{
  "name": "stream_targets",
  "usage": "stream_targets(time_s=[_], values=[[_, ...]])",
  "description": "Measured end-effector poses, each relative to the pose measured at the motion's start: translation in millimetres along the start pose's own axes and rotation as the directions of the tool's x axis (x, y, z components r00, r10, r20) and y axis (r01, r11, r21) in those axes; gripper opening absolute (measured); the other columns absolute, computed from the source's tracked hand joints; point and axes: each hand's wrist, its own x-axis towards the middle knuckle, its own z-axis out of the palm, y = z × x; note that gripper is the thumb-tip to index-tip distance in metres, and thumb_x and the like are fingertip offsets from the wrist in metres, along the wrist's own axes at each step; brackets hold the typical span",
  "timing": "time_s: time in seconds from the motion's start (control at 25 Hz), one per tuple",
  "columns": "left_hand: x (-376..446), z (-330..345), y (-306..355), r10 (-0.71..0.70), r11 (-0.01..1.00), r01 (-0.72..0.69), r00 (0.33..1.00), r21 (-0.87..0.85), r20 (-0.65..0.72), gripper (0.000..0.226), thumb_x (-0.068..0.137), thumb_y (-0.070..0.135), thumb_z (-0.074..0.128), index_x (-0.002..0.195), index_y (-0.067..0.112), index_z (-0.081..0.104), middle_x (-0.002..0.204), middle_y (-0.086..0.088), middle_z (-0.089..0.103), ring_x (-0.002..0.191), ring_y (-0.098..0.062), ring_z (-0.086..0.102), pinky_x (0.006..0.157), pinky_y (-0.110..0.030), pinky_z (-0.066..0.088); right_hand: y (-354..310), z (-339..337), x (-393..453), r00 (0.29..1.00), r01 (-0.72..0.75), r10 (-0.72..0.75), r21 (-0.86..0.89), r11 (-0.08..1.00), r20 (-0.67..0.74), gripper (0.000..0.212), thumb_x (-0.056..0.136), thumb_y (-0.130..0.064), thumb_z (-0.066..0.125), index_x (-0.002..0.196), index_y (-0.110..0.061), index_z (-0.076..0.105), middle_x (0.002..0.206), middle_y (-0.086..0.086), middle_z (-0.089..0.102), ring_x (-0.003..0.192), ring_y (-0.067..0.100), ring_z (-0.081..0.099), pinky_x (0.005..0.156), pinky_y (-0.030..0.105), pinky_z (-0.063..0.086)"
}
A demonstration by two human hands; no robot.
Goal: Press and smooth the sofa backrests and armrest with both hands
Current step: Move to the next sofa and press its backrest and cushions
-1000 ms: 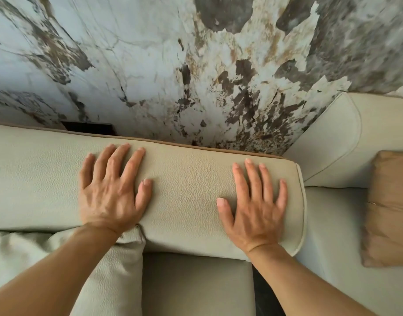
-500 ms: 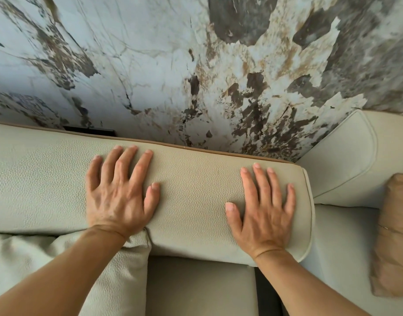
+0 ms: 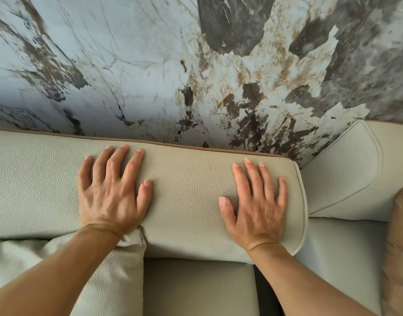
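Note:
A long beige leather sofa backrest runs across the middle of the head view, its top edge against the wall. My left hand lies flat on it, palm down, fingers spread toward the wall. Palm down as well, my right hand rests near the backrest's rounded right end, fingers apart. Neither hand holds anything. A second backrest section angles away at the right. I cannot tell which part is the armrest.
A marble-patterned wall rises directly behind the sofa. A beige leather cushion sits under my left forearm. The seat cushion lies below the backrest, and a tan throw pillow leans at the right edge.
Both hands stay flat on the backrest in nearly the same spots. The view has shifted, so the backrest and hands sit lower and further right in the frame.

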Motion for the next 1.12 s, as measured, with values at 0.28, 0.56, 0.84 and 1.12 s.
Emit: stream_targets(time_s=[0.28, 0.56, 0.84, 1.12], values=[[22.2, 16.5, 1.6, -0.021, 1.000, 0.022, 1.000, 0.016, -0.013, 0.059, 0.089, 0.048, 0.033, 0.137, 0.018, 0.049, 0.137, -0.012, 0.050, 0.132, -0.034, 0.040, 0.112, -0.054, 0.023, 5.7, 15.6, 30.7, 1.000, 0.022, -0.021, 0.009, 1.000, -0.017, 0.068, 0.089, -0.056, 0.029, 0.145, -0.020, 0.039, 0.152, 0.006, 0.039, 0.141, 0.030, 0.031, 0.113, 0.059, 0.016], [41.7, 28.8, 2.6, -0.049, 0.999, 0.049, 0.999, 0.012, -0.009, 0.060, 0.088, 0.049, 0.032, 0.136, 0.019, 0.049, 0.137, -0.012, 0.050, 0.132, -0.034, 0.039, 0.112, -0.054, 0.022, 8.6, 27.7, 57.2, 0.999, 0.037, -0.036, 0.020, 0.999, -0.030, 0.068, 0.088, -0.055, 0.031, 0.145, -0.020, 0.040, 0.151, 0.007, 0.040, 0.140, 0.031, 0.033, 0.113, 0.060, 0.017], [58.4, 40.7, 2.8, -0.065, 0.998, 0.065, 0.998, 0.000, -0.007, 0.059, 0.088, 0.049, 0.032, 0.136, 0.019, 0.048, 0.137, -0.012, 0.049, 0.132, -0.035, 0.038, 0.112, -0.054, 0.021, 10.1, 38.1, 80.6, 0.999, 0.043, -0.043, 0.020, 0.999, -0.023, 0.067, 0.089, -0.055, 0.029, 0.145, -0.020, 0.040, 0.151, 0.006, 0.040, 0.140, 0.030, 0.033, 0.113, 0.059, 0.018], [73.3, 49.8, 4.4, -0.092, 0.996, 0.092, 0.995, -0.010, -0.028, 0.059, 0.088, 0.048, 0.032, 0.135, 0.018, 0.050, 0.136, -0.013, 0.051, 0.132, -0.035, 0.039, 0.112, -0.054, 0.021, 11.9, 46.9, 100.6, 0.998, 0.061, -0.060, 0.010, 0.998, -0.019, 0.067, 0.090, -0.055, 0.027, 0.145, -0.019, 0.039, 0.151, 0.006, 0.040, 0.140, 0.031, 0.033, 0.112, 0.059, 0.019]])
